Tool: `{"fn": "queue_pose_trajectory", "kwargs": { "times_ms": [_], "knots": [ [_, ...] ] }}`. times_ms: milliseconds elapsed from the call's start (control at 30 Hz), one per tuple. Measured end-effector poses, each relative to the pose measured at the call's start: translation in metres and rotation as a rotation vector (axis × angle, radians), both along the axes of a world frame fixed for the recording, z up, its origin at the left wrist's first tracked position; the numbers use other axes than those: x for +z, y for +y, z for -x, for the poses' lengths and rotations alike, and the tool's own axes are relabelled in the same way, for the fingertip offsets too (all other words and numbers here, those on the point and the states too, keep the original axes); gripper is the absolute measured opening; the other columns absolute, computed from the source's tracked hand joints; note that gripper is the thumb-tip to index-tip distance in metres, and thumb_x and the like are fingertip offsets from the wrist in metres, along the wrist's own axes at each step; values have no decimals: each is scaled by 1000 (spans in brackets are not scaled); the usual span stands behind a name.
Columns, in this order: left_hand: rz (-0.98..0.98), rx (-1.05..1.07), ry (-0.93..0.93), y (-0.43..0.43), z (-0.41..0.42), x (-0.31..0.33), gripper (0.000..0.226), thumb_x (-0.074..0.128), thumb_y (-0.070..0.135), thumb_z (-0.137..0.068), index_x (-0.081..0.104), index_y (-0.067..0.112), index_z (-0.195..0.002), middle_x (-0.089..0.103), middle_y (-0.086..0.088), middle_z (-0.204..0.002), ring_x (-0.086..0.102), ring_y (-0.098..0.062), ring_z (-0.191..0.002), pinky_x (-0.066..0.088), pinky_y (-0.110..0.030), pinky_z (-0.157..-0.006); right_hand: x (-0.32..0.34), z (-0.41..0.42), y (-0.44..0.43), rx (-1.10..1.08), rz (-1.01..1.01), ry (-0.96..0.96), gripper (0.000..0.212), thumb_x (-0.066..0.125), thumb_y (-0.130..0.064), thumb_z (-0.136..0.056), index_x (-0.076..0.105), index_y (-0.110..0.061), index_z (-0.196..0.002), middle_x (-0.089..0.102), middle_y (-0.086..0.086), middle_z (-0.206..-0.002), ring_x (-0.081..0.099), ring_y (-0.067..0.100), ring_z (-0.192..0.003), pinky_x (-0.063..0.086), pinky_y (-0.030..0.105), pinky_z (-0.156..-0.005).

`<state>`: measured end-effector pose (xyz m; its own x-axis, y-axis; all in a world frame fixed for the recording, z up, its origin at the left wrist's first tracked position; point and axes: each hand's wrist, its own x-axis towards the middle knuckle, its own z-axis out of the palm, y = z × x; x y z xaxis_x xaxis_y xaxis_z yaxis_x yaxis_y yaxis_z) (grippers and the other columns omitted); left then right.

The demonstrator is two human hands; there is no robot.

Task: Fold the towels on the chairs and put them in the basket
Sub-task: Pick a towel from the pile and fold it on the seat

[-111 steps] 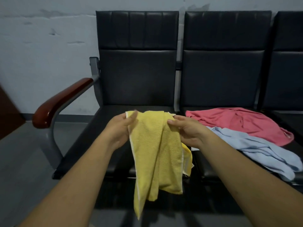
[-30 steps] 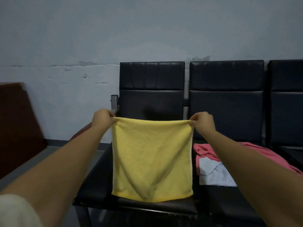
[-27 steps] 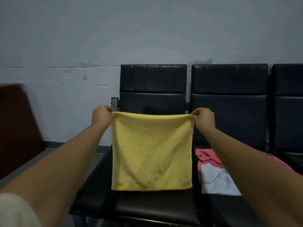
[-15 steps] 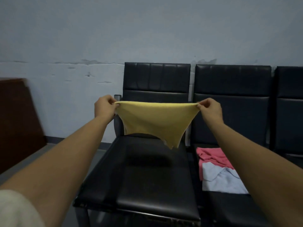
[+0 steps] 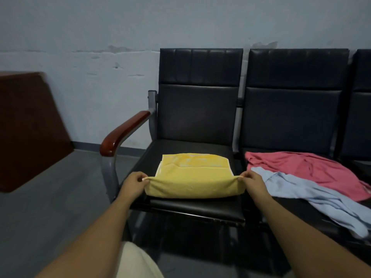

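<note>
One yellow towel [image 5: 192, 177] lies on the seat of the leftmost chair [image 5: 196, 207], just below the middle of the frame. It is doubled over: an upper layer covers the lower one, and a strip of the lower layer shows beyond it toward the backrest. Its near edge is stretched taut between both hands, slightly above the seat's front.

The left hand [image 5: 133, 184] pinches the towel's near left corner between thumb and curled fingers. The right hand [image 5: 254, 183] pinches the near right corner the same way. The hands are well apart, one at each side of the cloth, with both bare forearms reaching in from the bottom of the frame.

Right of the yellow towel, on the second chair [image 5: 291, 117], a pink towel [image 5: 305, 169] lies crumpled. A light blue towel [image 5: 321, 199] overlaps its near edge and trails toward the lower right corner. A third chair [image 5: 361, 117] is cut off by the right edge.

Left of the first seat is a reddish wooden armrest [image 5: 122, 135] on a grey metal post. A brown panel [image 5: 28, 127] fills the left edge, blurred. Behind everything is a scuffed pale wall [image 5: 100, 37], and below it a grey floor [image 5: 50, 207].
</note>
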<state>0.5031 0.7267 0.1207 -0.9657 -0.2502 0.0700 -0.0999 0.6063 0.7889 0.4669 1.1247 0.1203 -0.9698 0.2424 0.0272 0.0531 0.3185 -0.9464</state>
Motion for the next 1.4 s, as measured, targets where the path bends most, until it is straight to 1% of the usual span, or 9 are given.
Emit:
{"fn": "queue_pose_trajectory", "kwargs": {
  "times_ms": [100, 267, 433, 700, 867, 967, 1067, 1167, 1400],
  "knots": [
    [-72, -15, -1, -2, -9, 5, 8, 57, 12, -99, 64, 14, -94, 63, -1, -92, 56, -17, -87, 41, -33, -74, 1, -5, -3, 27, 40, -65, 10, 57, 3, -85, 60, -6, -81, 56, 10, -76, 50, 26, -79, 40, 33, -69],
    [-104, -56, -60, 1, -18, 9, 14, 57, 11, -97, 59, 12, -83, 60, -6, -81, 53, -20, -77, 39, -30, -63, 8, -15, 4, 111, -83, -146, 17, 51, 1, -85, 60, -11, -77, 56, 11, -78, 51, 26, -76, 42, 34, -64],
    [-17, -60, -113, 2, -15, 6, 11, 56, 20, -97, 64, 15, -93, 66, -4, -92, 62, -20, -86, 48, -32, -70, 8, -15, 11, 143, -98, -177, 8, 59, -3, -88, 64, -7, -83, 59, 10, -77, 55, 25, -76, 44, 32, -66],
    [-36, 59, 9, 15, 37, 8, 10, 60, 24, -97, 65, 15, -100, 66, -4, -97, 62, -25, -96, 52, -45, -88, -1, 29, 4, 8, -221, 14, 3, 66, -9, -88, 67, -7, -91, 63, 3, -79, 58, 19, -79, 41, 29, -69],
    [-91, 162, 11, 25, 94, 11, 12, 58, 22, -98, 65, 14, -104, 63, -3, -97, 60, -25, -98, 49, -40, -86, -2, 76, 1, -34, -273, 23, 5, 65, -14, -91, 65, -10, -93, 59, -5, -74, 54, 13, -67, 36, 25, -53],
    [-108, 235, 8, 35, 111, -8, 7, 53, 23, -101, 60, 19, -101, 59, 0, -93, 58, -23, -96, 45, -37, -82, -17, 99, -5, -52, -298, 0, 6, 63, -14, -93, 65, -9, -95, 60, -2, -78, 56, 15, -75, 38, 27, -60],
    [-2, 238, 2, 41, 115, -37, 11, 53, 26, -102, 61, 20, -99, 62, 1, -96, 58, -18, -90, 42, -32, -74, -53, 110, -7, -36, -411, -28, 8, 56, -16, -97, 62, -10, -98, 63, 6, -91, 60, 26, -90, 42, 33, -73],
    [86, 251, -15, 36, 118, -52, 11, 54, 29, -101, 62, 21, -97, 62, 4, -90, 57, -10, -79, 38, -26, -62, -80, 113, -9, 8, -574, -13, 15, 48, -21, -102, 58, -11, -107, 62, 6, -92, 56, 25, -85, 42, 35, -73],
    [45, 253, 5, 32, 131, -47, 13, 56, 29, -100, 63, 21, -106, 65, 2, -100, 60, -13, -87, 40, -24, -66, -69, 124, -23, -88, -675, 73, 22, 44, -22, -103, 59, -10, -114, 66, 13, -98, 62, 33, -88, 51, 42, -76]
  ]
}}
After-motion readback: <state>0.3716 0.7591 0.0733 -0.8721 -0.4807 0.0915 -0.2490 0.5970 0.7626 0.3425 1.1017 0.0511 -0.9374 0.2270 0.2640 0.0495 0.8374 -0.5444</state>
